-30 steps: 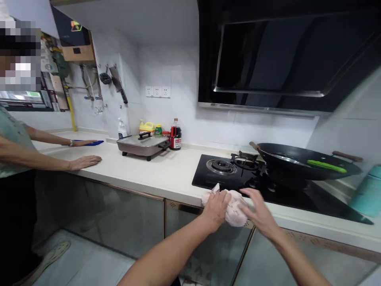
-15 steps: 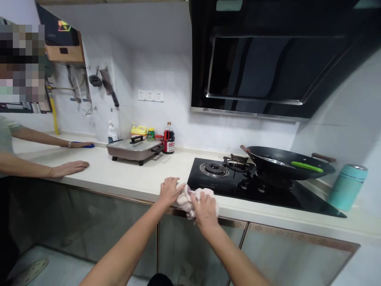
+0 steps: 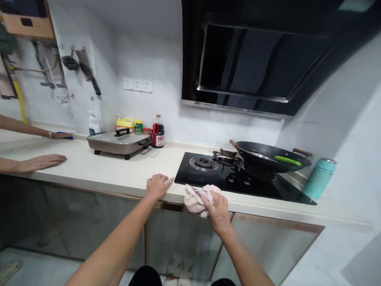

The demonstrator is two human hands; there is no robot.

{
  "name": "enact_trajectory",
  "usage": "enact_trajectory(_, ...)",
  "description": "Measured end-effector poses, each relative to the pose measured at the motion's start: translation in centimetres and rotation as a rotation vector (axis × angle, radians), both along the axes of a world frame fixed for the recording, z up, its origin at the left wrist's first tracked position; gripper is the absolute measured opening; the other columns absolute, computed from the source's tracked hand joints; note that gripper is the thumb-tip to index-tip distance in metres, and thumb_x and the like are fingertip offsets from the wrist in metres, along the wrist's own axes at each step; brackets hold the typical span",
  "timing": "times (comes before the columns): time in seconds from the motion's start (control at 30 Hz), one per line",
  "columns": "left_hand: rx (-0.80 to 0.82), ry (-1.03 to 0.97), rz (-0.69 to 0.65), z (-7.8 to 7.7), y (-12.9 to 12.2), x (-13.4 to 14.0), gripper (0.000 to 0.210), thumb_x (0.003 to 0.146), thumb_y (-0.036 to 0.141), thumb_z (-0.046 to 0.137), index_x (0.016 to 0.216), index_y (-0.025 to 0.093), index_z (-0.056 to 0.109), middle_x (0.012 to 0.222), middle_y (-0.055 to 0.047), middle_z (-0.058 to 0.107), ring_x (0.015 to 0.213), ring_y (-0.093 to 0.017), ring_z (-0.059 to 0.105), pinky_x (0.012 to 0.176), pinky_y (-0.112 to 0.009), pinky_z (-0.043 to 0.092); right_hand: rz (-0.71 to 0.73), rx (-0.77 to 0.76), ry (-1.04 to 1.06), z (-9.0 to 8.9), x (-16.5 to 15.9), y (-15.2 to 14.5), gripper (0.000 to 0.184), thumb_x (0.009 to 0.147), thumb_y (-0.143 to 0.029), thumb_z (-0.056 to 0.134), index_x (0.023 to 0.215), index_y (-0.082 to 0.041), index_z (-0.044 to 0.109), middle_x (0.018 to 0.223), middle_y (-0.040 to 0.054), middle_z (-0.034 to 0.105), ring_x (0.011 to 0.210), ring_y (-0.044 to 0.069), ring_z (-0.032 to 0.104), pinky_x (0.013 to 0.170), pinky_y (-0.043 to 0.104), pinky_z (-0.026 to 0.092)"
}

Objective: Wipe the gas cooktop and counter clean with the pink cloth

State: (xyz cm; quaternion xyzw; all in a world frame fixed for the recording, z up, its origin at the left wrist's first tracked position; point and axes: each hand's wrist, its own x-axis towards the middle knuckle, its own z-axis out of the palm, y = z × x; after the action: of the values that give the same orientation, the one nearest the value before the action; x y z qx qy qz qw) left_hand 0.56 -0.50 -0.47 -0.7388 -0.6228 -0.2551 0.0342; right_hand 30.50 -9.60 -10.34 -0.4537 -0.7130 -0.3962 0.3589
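Note:
My right hand [image 3: 218,210] grips a bunched pale pink cloth [image 3: 195,201] at the counter's front edge, just in front of the black gas stove [image 3: 205,178]. My left hand [image 3: 158,186] rests on the white countertop [image 3: 133,174] to the left of the cloth, fingers stretched out and thumb pointing toward the stove's corner. It is apart from the cloth and holds nothing. A black wok [image 3: 253,153] with wooden handles stands on the right burner, a bright green-handled utensil [image 3: 287,161] lying in it.
A teal flask [image 3: 320,178] stands right of the stove. Left are a lidded electric pan [image 3: 119,145], a dark sauce bottle [image 3: 158,133] and a spray bottle [image 3: 93,124]. Another person's hand [image 3: 44,162] lies on the counter; their other hand is on a blue cloth [image 3: 64,135]. A range hood [image 3: 238,107] overhangs the stove.
My left hand has come away from the cloth, leaving it in my right hand, which has shifted rightward along the counter edge. The view has turned right and down.

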Motion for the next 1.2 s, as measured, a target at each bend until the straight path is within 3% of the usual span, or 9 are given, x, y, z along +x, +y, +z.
enact_trajectory(0.1,0.001,0.019,-0.004,-0.1,-0.2,0.3,0.049,0.101,0.058,0.043,0.111,0.024,0.077,0.125,-0.010,0.071,0.121,-0.030,0.057,0.102,-0.044,0.038,-0.049,-0.074,-0.030,-0.9,7.9,-2.3,0.071,0.092,-0.012,0.062,0.155,-0.039,0.041,0.148,0.0133,0.045,0.138,0.033,0.043,0.110,0.053,0.040)
enact_trajectory(0.23,0.007,0.049,-0.010,-0.2,-0.4,0.7,0.049,0.101,0.058,0.043,0.116,0.024,0.075,0.126,-0.012,0.069,0.121,-0.030,0.055,0.103,-0.044,0.036,-0.310,-0.254,-0.005,-1.7,19.4,-5.8,0.066,0.091,-0.017,0.057,0.153,-0.037,0.045,0.148,0.0148,0.046,0.140,0.036,0.043,0.112,0.054,0.038)
enact_trajectory(0.37,-0.005,0.086,-0.012,-0.2,-0.3,1.3,0.052,0.099,0.061,0.044,0.117,0.023,0.075,0.124,-0.014,0.068,0.120,-0.032,0.054,0.102,-0.046,0.036,-0.565,-0.334,0.057,-0.4,25.5,-8.3,0.068,0.086,-0.031,0.065,0.152,-0.030,0.044,0.147,0.0188,0.047,0.130,0.040,0.048,0.105,0.055,0.041)
enact_trajectory(0.53,-0.008,0.113,0.011,-0.1,0.1,1.9,0.052,0.098,0.060,0.044,0.123,0.024,0.073,0.138,-0.015,0.062,0.126,-0.034,0.051,0.104,-0.048,0.035,-0.634,-0.397,0.053,1.8,20.7,-7.5,0.080,0.077,-0.044,0.077,0.147,-0.019,0.046,0.133,0.0231,0.052,0.116,0.041,0.051,0.097,0.054,0.041)
enact_trajectory(0.67,-0.031,0.106,-0.010,0.0,0.3,1.9,0.050,0.098,0.058,0.043,0.123,0.025,0.072,0.141,-0.013,0.061,0.128,-0.033,0.050,0.105,-0.048,0.035,-0.381,-0.325,0.040,1.8,10.5,-4.0,0.081,0.075,-0.034,0.080,0.148,-0.020,0.047,0.138,0.0218,0.048,0.119,0.039,0.047,0.099,0.052,0.040)
enact_trajectory(0.8,-0.020,0.127,-0.014,0.3,0.0,1.6,0.047,0.098,0.053,0.042,0.122,0.026,0.072,0.134,-0.012,0.066,0.125,-0.031,0.053,0.103,-0.047,0.036,-0.083,-0.194,0.005,1.5,-0.2,0.2,0.067,0.087,-0.022,0.067,0.151,-0.028,0.046,0.138,0.0180,0.048,0.121,0.034,0.044,0.099,0.052,0.041)
enact_trajectory(0.9,0.003,0.165,-0.027,0.4,-0.1,1.2,0.047,0.099,0.051,0.039,0.121,0.027,0.071,0.133,-0.010,0.067,0.123,-0.031,0.055,0.100,-0.047,0.038,-0.023,-0.128,-0.023,1.4,-4.6,2.2,0.062,0.092,-0.020,0.064,0.151,-0.033,0.049,0.140,0.0168,0.047,0.121,0.034,0.043,0.100,0.056,0.040)
enact_trajectory(1.03,-0.008,0.200,-0.035,0.6,0.1,0.8,0.045,0.100,0.047,0.035,0.125,0.031,0.070,0.137,-0.008,0.066,0.123,-0.031,0.055,0.098,-0.047,0.040,0.020,-0.038,-0.053,1.2,-1.9,1.4,0.054,0.093,-0.019,0.066,0.142,-0.038,0.057,0.142,0.0125,0.046,0.122,0.030,0.045,0.101,0.048,0.042)
enact_trajectory(1.2,-0.053,0.206,-0.033,0.9,0.3,0.8,0.048,0.100,0.044,0.032,0.128,0.031,0.069,0.144,-0.007,0.062,0.126,-0.032,0.054,0.100,-0.050,0.040,-0.107,-0.055,-0.014,0.2,11.2,-2.9,0.049,0.093,-0.018,0.065,0.139,-0.033,0.058,0.145,0.0125,0.045,0.133,0.029,0.042,0.108,0.046,0.038)
